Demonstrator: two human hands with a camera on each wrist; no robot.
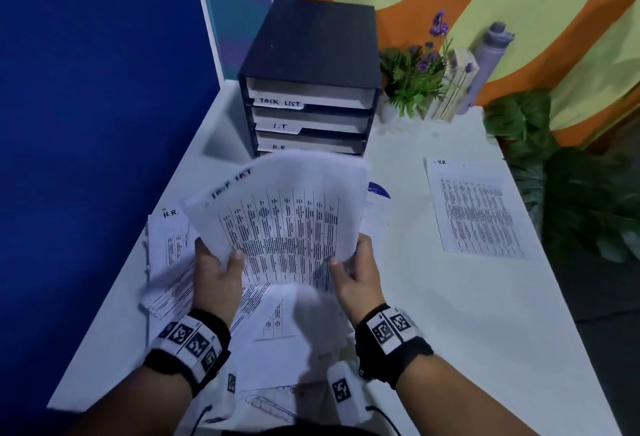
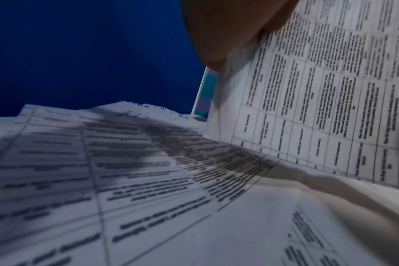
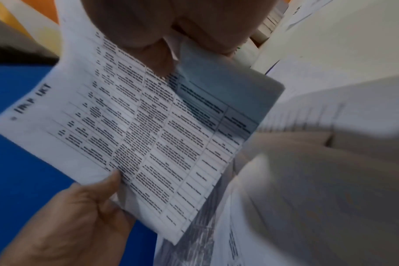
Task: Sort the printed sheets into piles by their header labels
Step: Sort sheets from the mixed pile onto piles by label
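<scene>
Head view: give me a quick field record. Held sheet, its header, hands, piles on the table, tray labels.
held sheet: printed sheet, lifted above the table
header: handwritten, reads TASK LIST
left hand: grips the lower left edge
right hand: grips the lower right edge
unsorted pile: left of the hands, top sheet marked H.R
sorted sheet: right side, marked H.R
tray organizer: labels TASK LIST, I.T, H.R, top to bottom
</scene>
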